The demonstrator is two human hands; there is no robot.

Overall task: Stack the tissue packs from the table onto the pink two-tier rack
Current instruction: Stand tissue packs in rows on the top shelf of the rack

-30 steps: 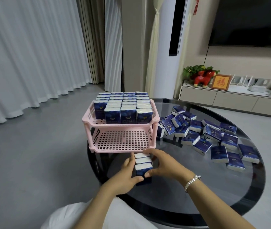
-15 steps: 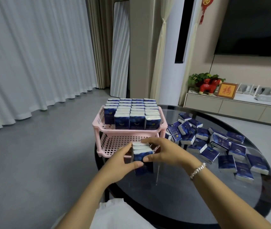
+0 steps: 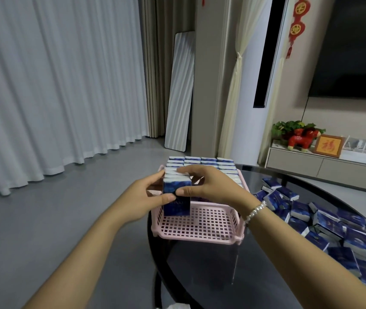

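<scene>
A short row of blue-and-white tissue packs (image 3: 176, 195) is squeezed between both my hands in mid air, above the front left corner of the pink two-tier rack (image 3: 200, 227). My left hand (image 3: 143, 200) grips the row's left side, thumb on the front pack. My right hand (image 3: 208, 186) holds it from the right, fingers over the top. The rack's upper tier carries several rows of packs (image 3: 202, 162), partly hidden by my hands. Its lower mesh tier shows no packs. Many loose packs (image 3: 324, 221) lie on the table to the right.
The rack stands at the left edge of a round dark glass table (image 3: 222, 268). Grey floor and white curtains lie to the left. A mirror (image 3: 178, 90) leans on the wall behind. A TV cabinet (image 3: 324, 166) with ornaments stands at the back right.
Both hands have lifted the row of packs off the table in front of the rack and carried it up over the lower tier's front left. The camera has tilted upward.
</scene>
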